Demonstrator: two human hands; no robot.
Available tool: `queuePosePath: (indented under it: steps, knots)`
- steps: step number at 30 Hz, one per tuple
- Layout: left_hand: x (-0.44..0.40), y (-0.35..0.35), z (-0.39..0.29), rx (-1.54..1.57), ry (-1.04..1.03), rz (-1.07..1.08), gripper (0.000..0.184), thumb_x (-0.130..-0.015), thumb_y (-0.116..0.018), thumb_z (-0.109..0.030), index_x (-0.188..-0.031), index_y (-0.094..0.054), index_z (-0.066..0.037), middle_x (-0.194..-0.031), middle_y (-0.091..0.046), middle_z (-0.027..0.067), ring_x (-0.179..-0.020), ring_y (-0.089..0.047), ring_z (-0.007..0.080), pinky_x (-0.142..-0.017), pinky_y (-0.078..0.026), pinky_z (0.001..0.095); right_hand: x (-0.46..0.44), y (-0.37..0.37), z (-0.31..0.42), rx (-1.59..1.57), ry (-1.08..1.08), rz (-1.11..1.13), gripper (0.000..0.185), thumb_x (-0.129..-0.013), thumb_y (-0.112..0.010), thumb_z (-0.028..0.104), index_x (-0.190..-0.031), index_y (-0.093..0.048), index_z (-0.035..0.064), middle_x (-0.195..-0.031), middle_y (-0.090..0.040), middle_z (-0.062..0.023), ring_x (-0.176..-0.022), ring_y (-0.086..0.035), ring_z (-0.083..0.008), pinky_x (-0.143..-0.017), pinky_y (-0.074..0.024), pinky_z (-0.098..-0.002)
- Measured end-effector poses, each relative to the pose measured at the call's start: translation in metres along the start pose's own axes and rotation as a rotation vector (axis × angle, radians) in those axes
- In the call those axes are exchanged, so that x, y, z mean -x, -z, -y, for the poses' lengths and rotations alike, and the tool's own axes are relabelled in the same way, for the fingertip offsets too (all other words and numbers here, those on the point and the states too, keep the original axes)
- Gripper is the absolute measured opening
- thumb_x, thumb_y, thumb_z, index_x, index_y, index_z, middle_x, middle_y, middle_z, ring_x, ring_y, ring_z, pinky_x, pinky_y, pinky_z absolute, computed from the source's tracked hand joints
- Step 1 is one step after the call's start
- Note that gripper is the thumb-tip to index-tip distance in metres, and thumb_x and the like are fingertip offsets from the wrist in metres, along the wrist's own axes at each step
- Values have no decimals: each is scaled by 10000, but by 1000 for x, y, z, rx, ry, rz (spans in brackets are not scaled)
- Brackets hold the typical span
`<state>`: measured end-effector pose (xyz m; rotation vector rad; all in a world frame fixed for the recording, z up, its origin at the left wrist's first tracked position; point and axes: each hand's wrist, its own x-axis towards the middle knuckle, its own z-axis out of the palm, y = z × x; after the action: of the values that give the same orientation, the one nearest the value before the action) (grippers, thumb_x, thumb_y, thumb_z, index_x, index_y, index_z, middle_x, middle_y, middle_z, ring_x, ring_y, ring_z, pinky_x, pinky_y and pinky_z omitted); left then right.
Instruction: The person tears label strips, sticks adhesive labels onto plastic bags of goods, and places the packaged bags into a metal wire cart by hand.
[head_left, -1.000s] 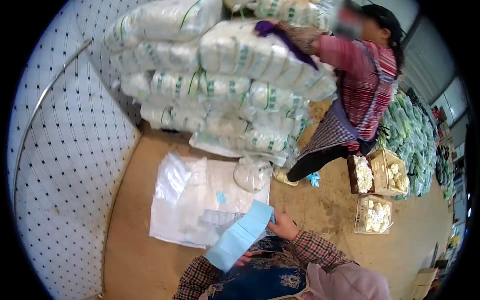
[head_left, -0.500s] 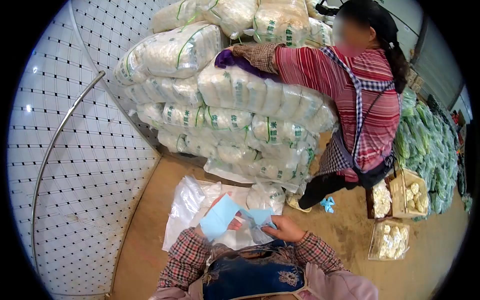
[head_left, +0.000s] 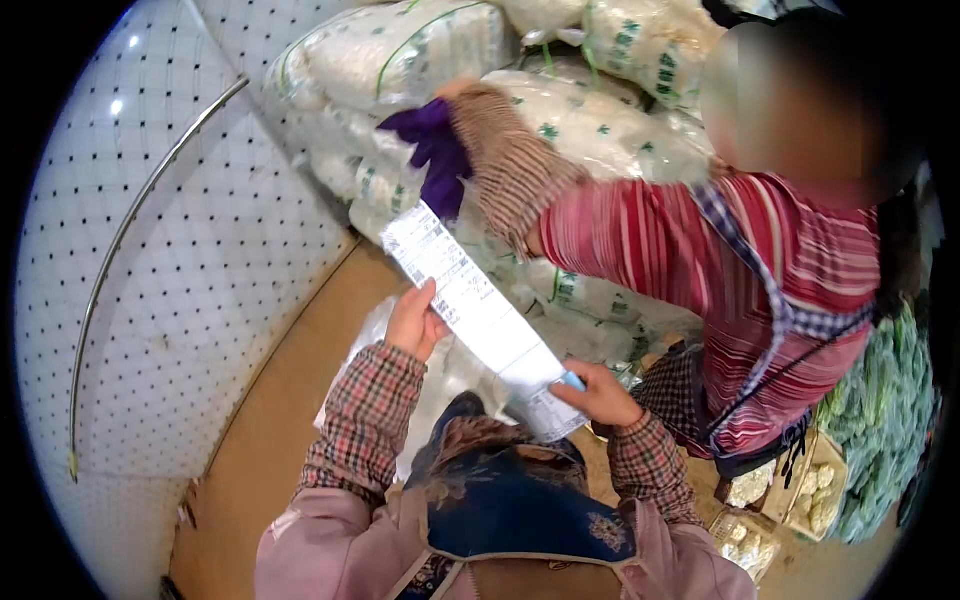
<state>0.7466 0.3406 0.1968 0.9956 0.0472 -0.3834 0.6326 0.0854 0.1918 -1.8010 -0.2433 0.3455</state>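
Note:
A long strip of white printed labels (head_left: pixel 490 325) is stretched out slantwise in front of me, its printed face up. Its left edge is pinched by my left hand (head_left: pixel 417 322), thumb on top. At the lower end, my right hand (head_left: pixel 605 395) is closed on the strip, with a bit of its light blue back showing by the fingers. The upper end lies just below a purple glove (head_left: pixel 435 150) at a co-worker's hand; I cannot tell whether they touch. The small print is too blurred to read.
Stacked clear bags with green print (head_left: pixel 640 45) fill the back. A co-worker in a red striped top (head_left: pixel 640 235) leans in from the right. A curved metal rail (head_left: pixel 130 230) stands by the left wall. Crates (head_left: pixel 815 490) and bagged green vegetables (head_left: pixel 880 430) are at lower right.
The label strip, folded with its blue back showing before, is now spread out face up and raised. My hands are farther apart. The co-worker's arm and purple glove appear closer.

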Motion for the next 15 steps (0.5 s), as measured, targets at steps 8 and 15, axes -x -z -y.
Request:
queuePosePath:
  steps: [8, 15]
  knots:
    - [-47, 40, -26, 47, -67, -169, 320, -901, -341, -205, -1126, -386, 17, -1041, -535, 136, -917, -561, 211, -769, -494, 343, -26, 17, -18, -32, -170, 13, 150, -813, -545, 138, -890, -522, 12, -791, -520, -38, -698, -459, -81, -591, -377, -246]
    - [-131, 89, -91, 157, -262, -31, 233, -867, -419, -89, -1077, -457, 5, -1066, -534, 108, -948, -541, 199, -817, -459, 322, -112, -1, -18, 225, -67, -156, 119, -795, -541, 104, -862, -534, 7, -687, -548, -68, -603, -503, -155, -551, -391, -284]
